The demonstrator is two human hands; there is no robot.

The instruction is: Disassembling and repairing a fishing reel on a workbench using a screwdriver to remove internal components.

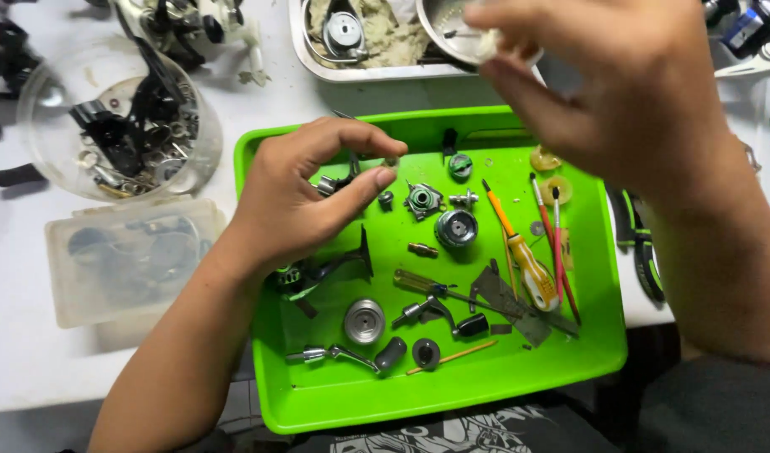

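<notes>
Head view: left hand [305, 197] over green tray [607, 277], thumb and forefinger pinched narrow on a small ring [391, 161]; right hand [603, 84] at two o'clock from it, closed on a whitish wad [488, 46], raised, farther from tray parts.

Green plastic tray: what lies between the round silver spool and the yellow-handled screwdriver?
In the head view, between the round silver spool and the yellow-handled screwdriver lie a clear-handled screwdriver and a small metal crank handle.
</notes>
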